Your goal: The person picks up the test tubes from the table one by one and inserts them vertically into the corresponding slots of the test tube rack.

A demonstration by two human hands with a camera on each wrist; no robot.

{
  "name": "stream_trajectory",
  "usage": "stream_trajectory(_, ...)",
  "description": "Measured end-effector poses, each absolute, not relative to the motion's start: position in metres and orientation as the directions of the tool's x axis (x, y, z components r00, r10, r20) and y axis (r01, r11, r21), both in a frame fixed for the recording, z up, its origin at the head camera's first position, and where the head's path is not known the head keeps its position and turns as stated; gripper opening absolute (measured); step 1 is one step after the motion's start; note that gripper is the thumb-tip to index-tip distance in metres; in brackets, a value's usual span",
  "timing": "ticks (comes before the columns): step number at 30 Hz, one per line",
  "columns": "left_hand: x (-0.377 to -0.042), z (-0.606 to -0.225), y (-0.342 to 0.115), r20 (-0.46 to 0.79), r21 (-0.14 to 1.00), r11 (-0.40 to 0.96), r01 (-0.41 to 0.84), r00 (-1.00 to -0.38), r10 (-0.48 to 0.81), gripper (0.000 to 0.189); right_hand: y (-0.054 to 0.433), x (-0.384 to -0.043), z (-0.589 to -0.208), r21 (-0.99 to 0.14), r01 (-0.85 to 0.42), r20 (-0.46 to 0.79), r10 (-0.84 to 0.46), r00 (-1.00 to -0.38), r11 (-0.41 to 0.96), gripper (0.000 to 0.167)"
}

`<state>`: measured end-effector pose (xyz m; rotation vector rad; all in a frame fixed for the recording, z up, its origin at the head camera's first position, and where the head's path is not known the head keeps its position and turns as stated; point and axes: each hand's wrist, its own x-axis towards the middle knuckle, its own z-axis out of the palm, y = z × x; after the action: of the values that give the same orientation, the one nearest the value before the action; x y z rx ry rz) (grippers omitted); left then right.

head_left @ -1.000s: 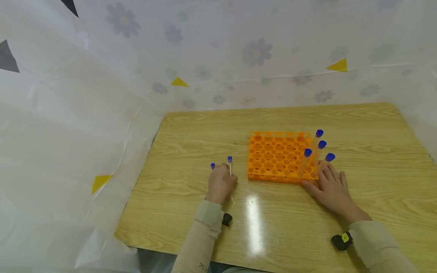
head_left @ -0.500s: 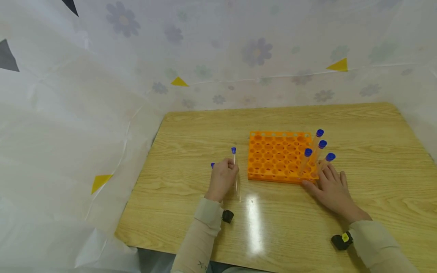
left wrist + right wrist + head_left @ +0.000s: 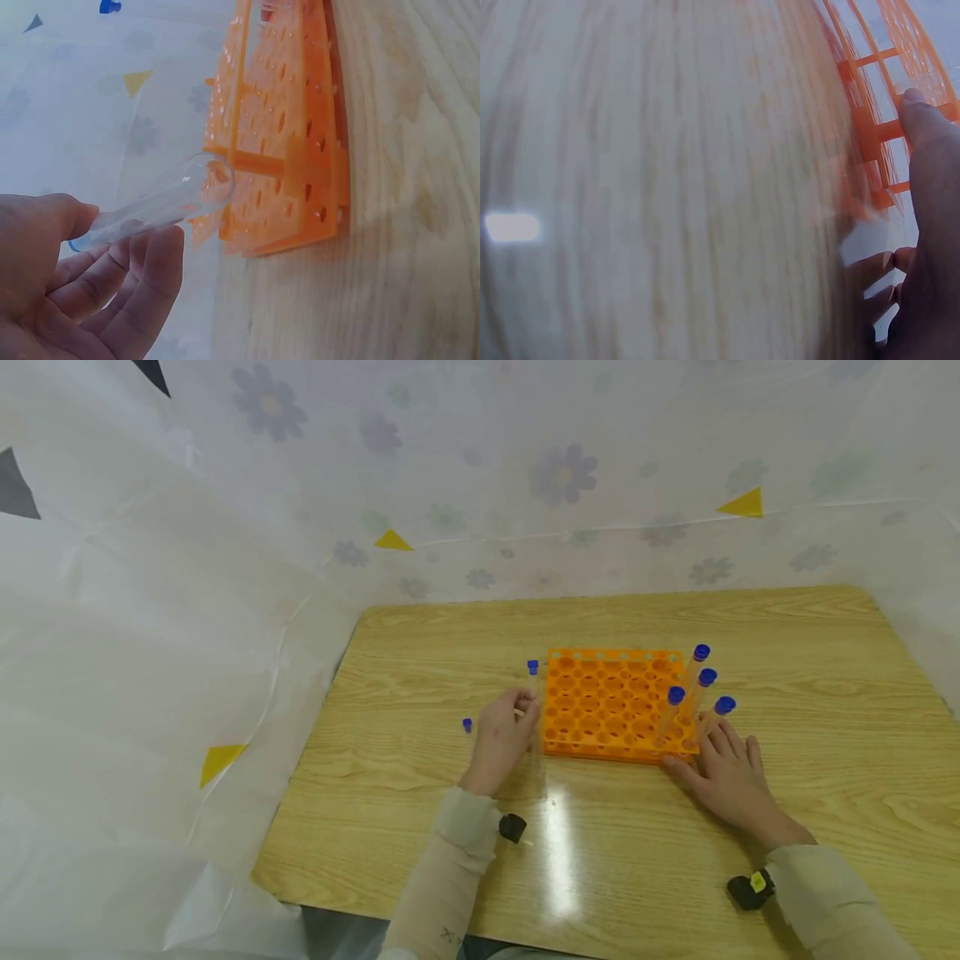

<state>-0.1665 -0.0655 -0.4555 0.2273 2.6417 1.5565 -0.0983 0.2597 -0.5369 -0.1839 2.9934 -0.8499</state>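
Observation:
A clear test tube with a blue cap is pinched between the thumb and fingers of my left hand (image 3: 501, 739), just left of the orange test tube rack (image 3: 592, 706). In the left wrist view the held test tube (image 3: 161, 199) slants, its rounded end overlapping the rack's side. My right hand (image 3: 731, 781) rests at the rack's front right corner, fingers extended along the right side. The right wrist view has its thumb (image 3: 926, 124) touching the orange frame. Several blue-capped test tubes (image 3: 676, 695) stand in the rack's right end, leaning slightly.
Another blue cap (image 3: 467, 725) shows on the table left of my left hand, the rest of its tube mostly hidden behind that hand. The wood-grain table (image 3: 420, 652) is backed by a pale flowered sheet (image 3: 480, 485) with yellow triangles.
My left hand has lifted a test tube and carried it right and slightly away, up to the rack's left side. The right hand and the rack have stayed put.

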Motion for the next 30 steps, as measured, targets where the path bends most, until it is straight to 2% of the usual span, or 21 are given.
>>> stream_trajectory(2, -0.168, -0.453, -0.062, 0.043, 0.872, 0.473, 0.124, -0.983, 0.178, 0.023, 0.260, -0.098, -0.537, -0.527, -0.107, 0.010, -0.119, -0.993, 0.843, 0.083)
stream_trajectory(8, -0.171, -0.445, -0.048, 0.137, 0.846, 0.478, 0.236, -0.963, 0.234, 0.029, 0.259, -0.097, -0.536, -0.528, -0.106, 0.009, -0.119, -0.993, 0.843, 0.083)
stream_trajectory(15, -0.170, -0.436, -0.026, 0.163, 0.901, 0.350, 0.257, -0.947, 0.276, 0.027, 0.258, -0.098, -0.535, -0.532, -0.104, 0.005, -0.120, -0.993, 0.841, 0.084)
stream_trajectory(23, -0.171, -0.428, -0.005, 0.266, 0.881, 0.304, 0.363, -0.911, 0.316, 0.030, 0.258, -0.097, -0.536, -0.529, -0.096, -0.003, -0.115, -0.993, 0.843, 0.084)
stream_trajectory(30, -0.171, -0.424, 0.011, 0.351, 0.765, 0.418, 0.490, -0.861, 0.367, 0.034, 0.257, -0.096, -0.535, -0.530, -0.090, -0.008, -0.111, -0.994, 0.844, 0.084)
